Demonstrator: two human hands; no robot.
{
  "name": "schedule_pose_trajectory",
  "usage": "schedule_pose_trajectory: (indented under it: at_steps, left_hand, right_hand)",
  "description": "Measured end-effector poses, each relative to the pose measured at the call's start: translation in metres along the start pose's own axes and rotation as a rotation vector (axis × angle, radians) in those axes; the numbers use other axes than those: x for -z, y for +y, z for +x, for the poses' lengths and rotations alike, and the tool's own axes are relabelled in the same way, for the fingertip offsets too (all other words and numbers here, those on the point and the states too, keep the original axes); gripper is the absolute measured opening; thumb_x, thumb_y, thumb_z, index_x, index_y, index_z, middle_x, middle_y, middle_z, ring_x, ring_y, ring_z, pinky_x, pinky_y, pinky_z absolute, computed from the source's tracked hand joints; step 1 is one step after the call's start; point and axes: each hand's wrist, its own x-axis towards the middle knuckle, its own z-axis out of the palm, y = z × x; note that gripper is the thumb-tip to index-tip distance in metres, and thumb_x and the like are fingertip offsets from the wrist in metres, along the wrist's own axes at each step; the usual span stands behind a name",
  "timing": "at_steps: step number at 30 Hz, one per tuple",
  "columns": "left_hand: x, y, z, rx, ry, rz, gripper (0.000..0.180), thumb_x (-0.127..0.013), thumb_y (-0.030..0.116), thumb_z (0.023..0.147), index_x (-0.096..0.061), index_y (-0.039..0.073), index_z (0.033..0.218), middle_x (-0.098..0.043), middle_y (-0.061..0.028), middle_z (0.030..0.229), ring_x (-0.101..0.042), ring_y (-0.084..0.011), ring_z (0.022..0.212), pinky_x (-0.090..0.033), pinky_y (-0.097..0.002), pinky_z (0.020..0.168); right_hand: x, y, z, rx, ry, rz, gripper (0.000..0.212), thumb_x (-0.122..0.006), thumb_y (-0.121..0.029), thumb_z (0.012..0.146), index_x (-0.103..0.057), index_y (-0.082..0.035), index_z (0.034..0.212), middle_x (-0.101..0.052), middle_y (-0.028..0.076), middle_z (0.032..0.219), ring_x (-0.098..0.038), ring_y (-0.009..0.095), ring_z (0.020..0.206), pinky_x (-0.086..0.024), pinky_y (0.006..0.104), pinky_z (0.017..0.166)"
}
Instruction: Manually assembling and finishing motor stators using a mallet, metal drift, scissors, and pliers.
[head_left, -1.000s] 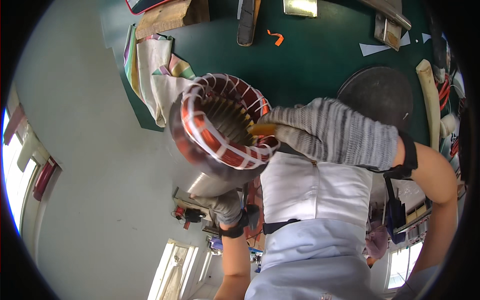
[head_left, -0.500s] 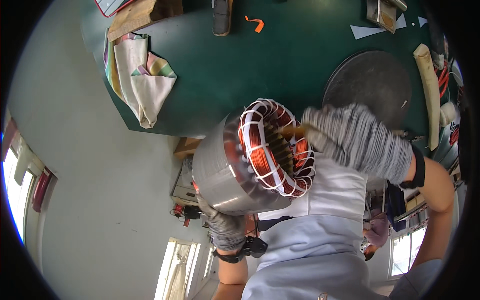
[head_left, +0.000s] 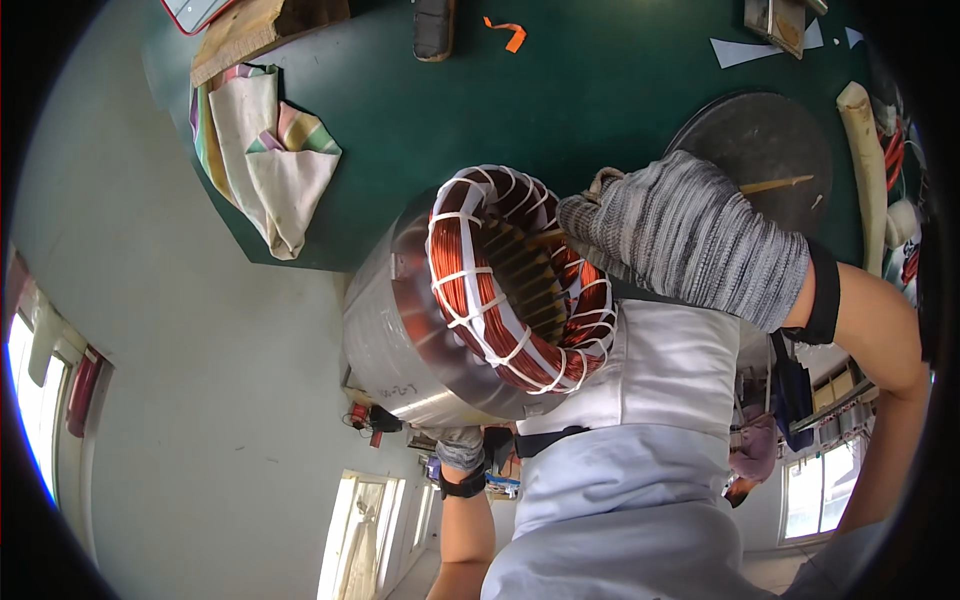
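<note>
A motor stator (head_left: 395, 345) is tilted over the table's near edge, its grey steel shell toward the left. Copper windings (head_left: 470, 275) ring its open end, wrapped in white lacing. Beneath the shell my left hand (head_left: 460, 448), in a grey knitted glove, holds it from below; its fingers are hidden. At the bore's right rim my right hand (head_left: 690, 235), gloved alike, is closed round a thin yellowish-brown strip (head_left: 546, 237) reaching into the slotted bore. Behind that glove a similar strip (head_left: 778, 184) shows over the dark disc; I cannot tell whether they are one piece.
On the green table (head_left: 460, 120) lie a striped cloth (head_left: 265, 160), a wooden block (head_left: 265, 35), a dark bar (head_left: 434, 28), an orange scrap (head_left: 510, 36) and a round dark disc (head_left: 715, 125). A pale stick (head_left: 862, 170) and wires lie at the right. Another person (head_left: 752, 450) is behind.
The stator has shifted left and turned, showing more of its bore. My left hand has slid further under it. My right hand has moved slightly left, and a strip has come into sight over the disc.
</note>
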Motion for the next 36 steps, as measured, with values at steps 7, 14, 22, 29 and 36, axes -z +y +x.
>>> schedule_pose_trajectory:
  at_steps: [7, 14, 22, 29, 36]
  left_hand:
    - [-0.001, 0.003, 0.0, -0.024, 0.011, 0.018, 0.053, -0.034, 0.047, 0.091, -0.038, 0.004, 0.123, -0.046, -0.0122, 0.117, -0.048, -0.0234, 0.105, -0.039, -0.0383, 0.091]
    - [-0.007, 0.053, 0.039, 0.043, 0.12, -0.099, 0.052, -0.032, 0.046, 0.093, -0.04, 0.004, 0.121, -0.048, -0.0124, 0.114, -0.049, -0.0232, 0.102, -0.041, -0.0377, 0.088]
    - [0.001, 0.108, 0.096, 0.271, 0.116, -0.166, 0.066, -0.032, 0.057, 0.088, -0.03, 0.007, 0.132, -0.043, -0.0102, 0.125, -0.044, -0.0227, 0.113, -0.039, -0.0376, 0.094]
    - [0.027, 0.122, 0.131, 0.299, -0.026, -0.221, 0.055, -0.042, 0.044, 0.09, -0.029, 0.014, 0.134, -0.042, -0.0063, 0.127, -0.043, -0.0194, 0.115, -0.038, -0.0342, 0.097]
    - [0.032, 0.109, 0.138, 0.269, -0.27, -0.273, 0.059, -0.048, 0.043, 0.088, -0.027, 0.015, 0.135, -0.04, -0.005, 0.129, -0.04, -0.0209, 0.118, -0.035, -0.0352, 0.099]
  right_hand:
    - [0.008, 0.0, -0.001, -0.016, -0.046, -0.033, 0.025, -0.046, -0.022, 0.088, -0.056, -0.007, 0.105, -0.06, 0.013, 0.075, -0.059, 0.024, 0.06, -0.046, 0.0354, 0.054]
    - [0.012, 0.004, 0.007, -0.053, -0.06, -0.022, 0.025, -0.046, -0.022, 0.088, -0.056, -0.007, 0.105, -0.06, 0.012, 0.075, -0.059, 0.024, 0.06, -0.046, 0.0356, 0.054]
    - [-0.027, 0.046, 0.034, -0.096, 0.332, 0.556, 0.029, -0.047, -0.025, 0.088, -0.054, -0.007, 0.11, -0.058, 0.018, 0.095, -0.059, 0.027, 0.089, -0.047, 0.0348, 0.076]
    - [-0.02, 0.04, 0.043, -0.117, 0.47, 0.645, 0.032, -0.048, -0.029, 0.087, -0.054, -0.006, 0.109, -0.058, 0.018, 0.096, -0.058, 0.03, 0.091, -0.047, 0.0375, 0.077]
    - [-0.002, 0.011, 0.024, -0.161, 0.739, 0.768, 0.035, -0.049, -0.033, 0.086, -0.054, -0.005, 0.107, -0.058, 0.019, 0.098, -0.058, 0.032, 0.092, -0.046, 0.0401, 0.078]
